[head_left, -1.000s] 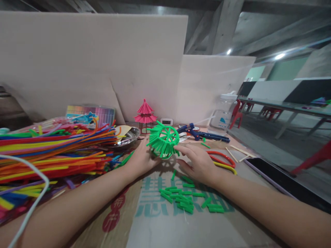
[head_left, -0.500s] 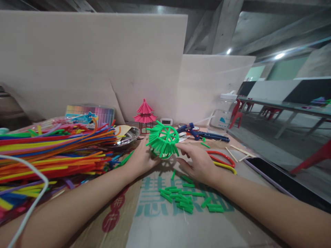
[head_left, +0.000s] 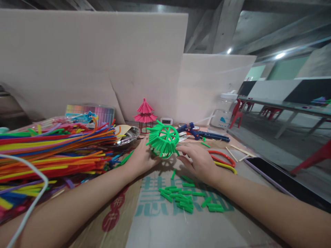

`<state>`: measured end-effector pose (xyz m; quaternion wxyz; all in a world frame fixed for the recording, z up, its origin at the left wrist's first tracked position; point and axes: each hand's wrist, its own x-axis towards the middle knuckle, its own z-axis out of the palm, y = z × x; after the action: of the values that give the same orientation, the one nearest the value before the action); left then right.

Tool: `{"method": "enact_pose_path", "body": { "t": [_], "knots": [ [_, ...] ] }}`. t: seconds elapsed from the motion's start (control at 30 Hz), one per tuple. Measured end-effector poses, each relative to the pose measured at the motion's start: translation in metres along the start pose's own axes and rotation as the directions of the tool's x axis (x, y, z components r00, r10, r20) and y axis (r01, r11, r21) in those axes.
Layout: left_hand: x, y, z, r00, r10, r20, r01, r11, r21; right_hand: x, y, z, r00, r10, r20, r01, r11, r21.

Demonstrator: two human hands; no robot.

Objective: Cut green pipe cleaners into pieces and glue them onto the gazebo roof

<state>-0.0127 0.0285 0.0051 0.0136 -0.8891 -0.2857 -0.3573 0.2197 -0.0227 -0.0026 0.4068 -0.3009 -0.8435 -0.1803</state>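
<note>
In my left hand (head_left: 144,155) is a round green pipe-cleaner roof (head_left: 165,139), tilted, with a spoked ring on top and short strips fanned around its side. My left fingers are partly hidden behind it. At its right edge, my right hand (head_left: 198,160) has thumb and index finger closed around the end of a short green pipe-cleaner piece (head_left: 177,151). Below my hands, several cut green pieces (head_left: 184,199) lie loose on the printed sheet (head_left: 160,230).
On the left are bundles of coloured pipe cleaners (head_left: 57,144) and a white cable (head_left: 38,196). Behind stand a pink pagoda (head_left: 144,115), a blue glue gun (head_left: 190,127) and a water bottle (head_left: 221,115). At right lie red-and-yellow-handled scissors (head_left: 223,158) and a phone (head_left: 281,177).
My right hand has shifted very slightly at the roof's right edge. The roof and my left hand look nearly unmoved.
</note>
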Motion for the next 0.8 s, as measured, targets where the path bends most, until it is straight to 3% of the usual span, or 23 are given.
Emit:
{"method": "enact_pose_path", "body": {
  "t": [0.2, 0.8],
  "knots": [
    [0.0019, 0.0011, -0.0006, 1.000, 0.017, 0.007, -0.017, 0.999, -0.030, -0.0007, 0.0012, -0.0006, 0.999, -0.050, 0.020, 0.051, 0.996, -0.074],
    [-0.0008, -0.0019, 0.0016, 1.000, 0.015, -0.002, -0.015, 1.000, 0.010, 0.0009, -0.0017, -0.0006, 0.999, 0.034, 0.000, -0.034, 0.999, -0.012]
  ]
}}
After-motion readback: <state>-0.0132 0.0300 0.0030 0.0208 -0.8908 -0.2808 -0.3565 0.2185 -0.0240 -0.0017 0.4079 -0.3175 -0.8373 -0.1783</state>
